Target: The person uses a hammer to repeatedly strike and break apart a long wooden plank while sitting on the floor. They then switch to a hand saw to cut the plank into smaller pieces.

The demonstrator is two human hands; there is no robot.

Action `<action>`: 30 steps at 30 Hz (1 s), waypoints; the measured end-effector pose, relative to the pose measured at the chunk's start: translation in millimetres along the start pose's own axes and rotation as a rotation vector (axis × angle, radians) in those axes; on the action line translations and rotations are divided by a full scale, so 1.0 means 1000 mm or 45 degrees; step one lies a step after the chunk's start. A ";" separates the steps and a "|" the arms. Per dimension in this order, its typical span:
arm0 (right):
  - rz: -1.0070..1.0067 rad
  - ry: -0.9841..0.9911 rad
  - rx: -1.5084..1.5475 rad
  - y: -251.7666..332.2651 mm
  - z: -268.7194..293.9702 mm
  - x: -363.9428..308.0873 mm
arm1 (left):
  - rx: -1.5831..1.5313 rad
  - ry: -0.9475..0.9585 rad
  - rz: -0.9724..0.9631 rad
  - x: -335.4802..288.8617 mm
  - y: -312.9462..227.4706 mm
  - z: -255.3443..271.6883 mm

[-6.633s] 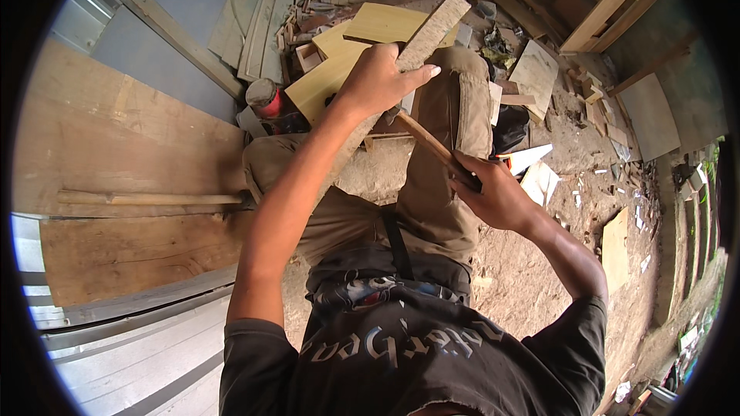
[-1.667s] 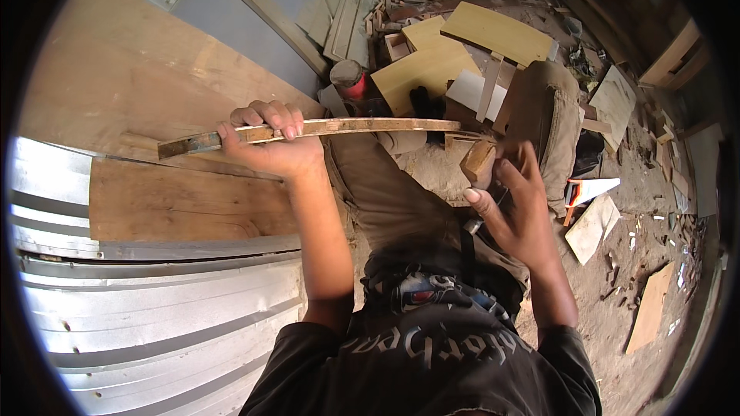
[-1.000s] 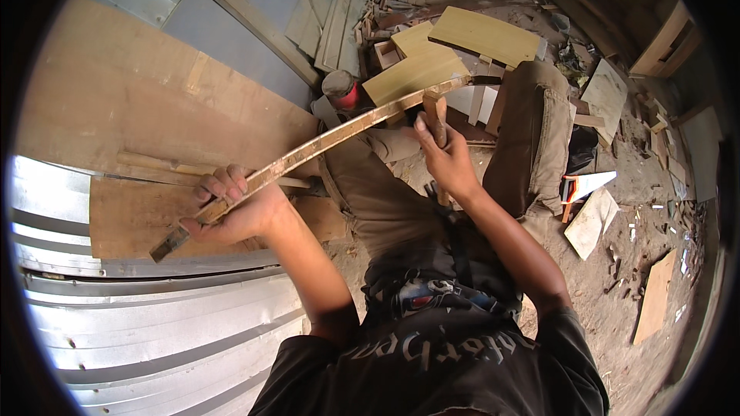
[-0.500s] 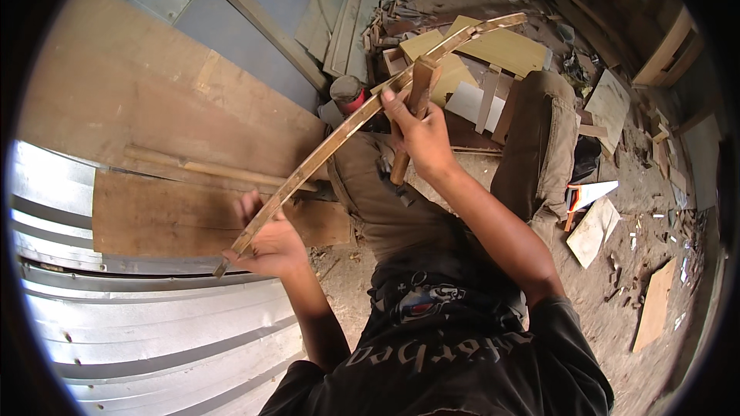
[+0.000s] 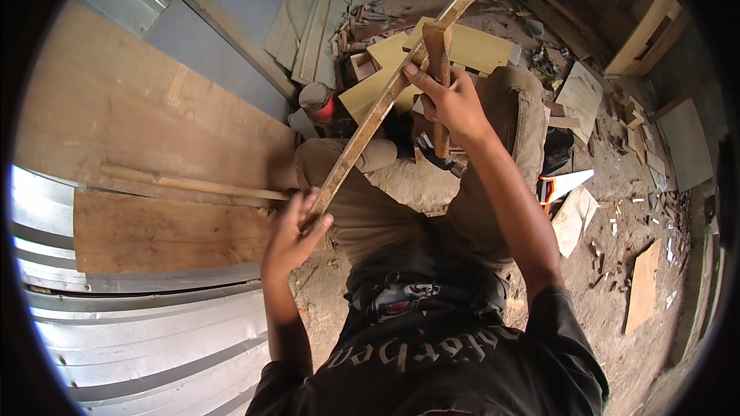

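Note:
A long, thin wooden strip slants across in front of me, its far end bent or cracked near the tip. Around its lower end is my left hand, slightly blurred, with the fingers closed on the wood. My right hand grips a hammer by its wooden handle. The handle points up and away, and the dark head hangs below the hand. The thumb of that same hand presses against the strip, which passes beside the hammer handle.
Plywood sheets lie at the left above corrugated metal. Ahead are yellowish boards and a red can. A handsaw and scattered offcuts rest on the dirt floor at the right.
The strip has swung steeper, its far end moving up. My left hand has shifted right and up with the lower end. My right hand with the hammer has moved slightly right.

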State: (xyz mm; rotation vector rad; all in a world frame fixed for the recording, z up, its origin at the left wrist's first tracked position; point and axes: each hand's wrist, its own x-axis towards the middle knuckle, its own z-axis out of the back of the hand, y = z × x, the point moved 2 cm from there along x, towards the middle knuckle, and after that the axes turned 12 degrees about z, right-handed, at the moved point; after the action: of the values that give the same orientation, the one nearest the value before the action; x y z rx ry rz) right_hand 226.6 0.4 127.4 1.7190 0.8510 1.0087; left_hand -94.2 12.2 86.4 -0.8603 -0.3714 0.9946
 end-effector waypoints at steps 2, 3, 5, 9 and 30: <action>-0.013 -0.011 0.071 -0.003 0.003 -0.001 | -0.703 0.710 0.214 0.003 0.017 -0.028; -0.024 -0.014 0.110 -0.005 0.005 -0.002 | -0.945 0.910 0.242 0.000 0.021 -0.046; -0.048 -0.023 0.077 -0.010 0.009 -0.005 | -1.236 1.096 0.350 -0.007 0.033 -0.076; 0.144 -0.217 -0.046 -0.009 0.011 -0.017 | -1.495 0.980 0.221 -0.008 0.011 -0.098; 0.293 0.543 0.083 0.065 -0.037 -0.076 | -0.933 0.399 0.569 -0.005 -0.037 -0.112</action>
State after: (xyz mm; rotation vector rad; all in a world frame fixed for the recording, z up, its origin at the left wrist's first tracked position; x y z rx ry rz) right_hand 167.6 -72.7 178.1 1.7098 0.9742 1.5552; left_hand -4.8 -52.8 45.2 -1.7977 -0.2766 1.1188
